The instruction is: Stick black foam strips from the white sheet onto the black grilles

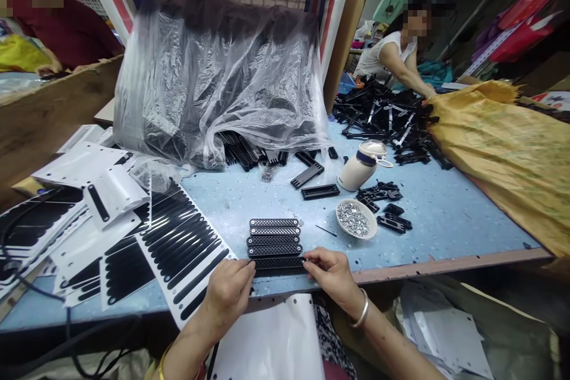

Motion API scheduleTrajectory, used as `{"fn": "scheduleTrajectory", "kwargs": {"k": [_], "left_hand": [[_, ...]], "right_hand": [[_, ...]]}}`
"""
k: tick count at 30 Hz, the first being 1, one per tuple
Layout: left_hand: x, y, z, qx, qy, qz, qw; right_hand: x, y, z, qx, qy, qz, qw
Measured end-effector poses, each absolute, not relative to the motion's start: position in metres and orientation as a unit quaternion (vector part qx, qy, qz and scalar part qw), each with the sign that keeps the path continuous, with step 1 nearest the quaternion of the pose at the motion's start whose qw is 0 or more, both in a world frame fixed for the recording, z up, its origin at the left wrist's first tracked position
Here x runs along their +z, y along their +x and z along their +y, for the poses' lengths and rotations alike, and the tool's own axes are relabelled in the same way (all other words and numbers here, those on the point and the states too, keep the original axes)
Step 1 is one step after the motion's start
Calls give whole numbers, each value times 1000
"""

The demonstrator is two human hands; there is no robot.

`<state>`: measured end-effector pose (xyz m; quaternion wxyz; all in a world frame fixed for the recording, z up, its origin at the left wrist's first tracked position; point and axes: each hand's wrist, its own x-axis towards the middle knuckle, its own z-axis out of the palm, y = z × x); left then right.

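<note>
Several black perforated strips (274, 240) lie in a row, one behind another, on the blue table. The nearest black strip (279, 263) is at the table's front edge, pinched at both ends. My left hand (229, 290) closes on its left end, and my right hand (332, 276) closes on its right end with thumb and fingers. Behind my right hand stands a white bowl (356, 219) of small metal parts. A thin dark rod (326, 230) lies between the bowl and the row.
White sheets with black strips (178, 237) cover the left side. Plastic-covered stock (222, 71) stands at the back. A white bottle (358, 167), black parts (385, 113) and yellow cloth (516, 148) are rightward. Two people (401, 53) sit beyond.
</note>
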<state>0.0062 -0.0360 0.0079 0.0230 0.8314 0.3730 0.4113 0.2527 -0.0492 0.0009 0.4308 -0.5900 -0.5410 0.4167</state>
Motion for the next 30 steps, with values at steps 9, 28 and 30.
{"fn": "scheduleTrajectory", "kwargs": {"k": [9,28,30], "left_hand": [[8,6,-36,413,833,368,22],[7,7,-35,435,826,354,57],[7,8,-34,448,821,352,45]], "right_hand": [[7,250,-50,458,-593,-489,447],[12,246,-26,531,-624,-447,359],[13,243,-23,532,-622,-448,359]]}}
